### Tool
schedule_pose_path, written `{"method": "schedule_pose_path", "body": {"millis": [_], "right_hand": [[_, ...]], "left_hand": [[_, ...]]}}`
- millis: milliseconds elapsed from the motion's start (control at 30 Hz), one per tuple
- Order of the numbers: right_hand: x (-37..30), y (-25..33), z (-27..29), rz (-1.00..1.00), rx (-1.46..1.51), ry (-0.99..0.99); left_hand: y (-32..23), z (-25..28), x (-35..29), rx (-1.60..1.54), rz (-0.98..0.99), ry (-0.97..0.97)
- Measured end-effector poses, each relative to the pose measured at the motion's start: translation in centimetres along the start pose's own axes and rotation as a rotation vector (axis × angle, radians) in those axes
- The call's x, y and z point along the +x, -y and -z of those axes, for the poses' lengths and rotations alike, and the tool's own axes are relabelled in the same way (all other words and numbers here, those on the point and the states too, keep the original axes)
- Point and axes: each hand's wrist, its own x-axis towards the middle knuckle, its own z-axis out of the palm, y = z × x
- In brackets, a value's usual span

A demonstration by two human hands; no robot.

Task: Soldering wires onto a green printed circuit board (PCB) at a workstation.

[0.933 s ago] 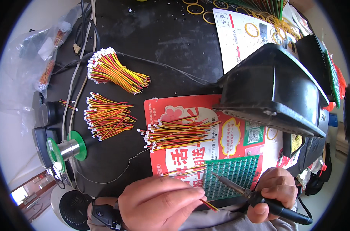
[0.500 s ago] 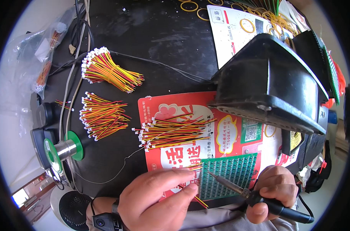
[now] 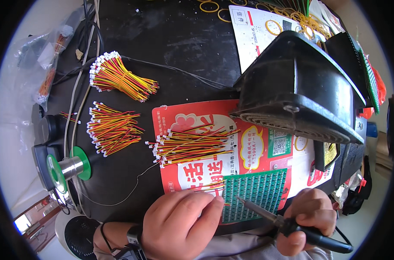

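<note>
My right hand [image 3: 311, 219] grips a black-handled soldering iron [image 3: 257, 210], its metal tip pointing left over the green circuit board [image 3: 262, 190]. The tip hovers or rests near the board's left part; contact cannot be made out. At the board's left edge my left hand [image 3: 182, 223] pinches a short two-colour wire [image 3: 227, 204], whose ends poke past the fingertips onto the edge. Several other wires [image 3: 214, 186] meet that edge just above. Beyond the board lies a loose pile of red, black and yellow wires [image 3: 197, 145] with white connectors.
A black fan-like housing [image 3: 301, 86] stands at the right, beside a yellow sponge in a holder [image 3: 330, 155]. To the left lie a green solder spool [image 3: 69, 168], a loose wire pile [image 3: 114, 129] and a banded wire bundle [image 3: 123, 78]. A red printed sheet [image 3: 175, 173] underlies the board.
My left fingers have drawn together and turned; the wire ends, earlier slanting below the hand, now point at the board's edge. The soldering iron stays almost in place. The whole view has shifted slightly.
</note>
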Motion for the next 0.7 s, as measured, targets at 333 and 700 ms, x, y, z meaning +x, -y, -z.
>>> {"method": "schedule_pose_path", "body": {"millis": [333,700], "right_hand": [[0.3,-0.7,0.3,0.084,-0.044,0.192],[0.7,-0.6,0.4,0.067,-0.074,0.278]], "left_hand": [[0.2,-0.3,0.2,0.079,-0.032,0.009],[0.4,-0.8,0.2,0.082,-0.032,-0.012]]}}
